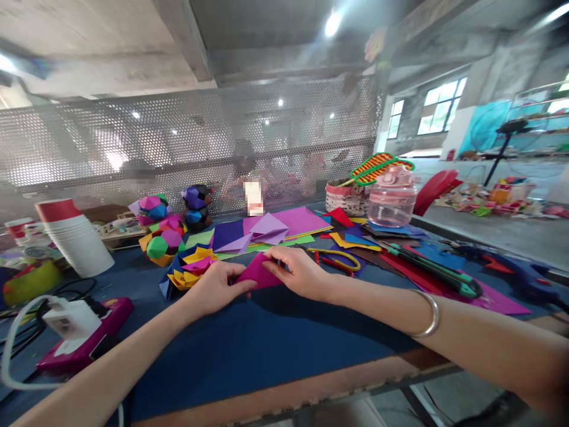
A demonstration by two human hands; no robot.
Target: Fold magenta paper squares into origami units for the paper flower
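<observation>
Between both hands is a folded piece of magenta paper [262, 274], held just above the blue table. My left hand [221, 286] pinches its left corner between thumb and fingers. The upper right part of the paper is in the closed fingers of my right hand [299, 270]; a silver bangle circles that forearm. Left of the paper, folded yellow, pink and blue paper pieces [191, 268] sit close to my left hand. Behind the hands lie purple paper sheets [306, 220] and a folded lilac paper [269, 228].
Colourful paper balls [165, 244], stacked paper cups [80, 240] and a magenta power strip [113, 311] stand left. On the right are yellow-handled scissors [347, 256], a green-black cutter knife [438, 273], a pink bottle [392, 201], a basket [344, 198] and a blue glue gun [518, 273].
</observation>
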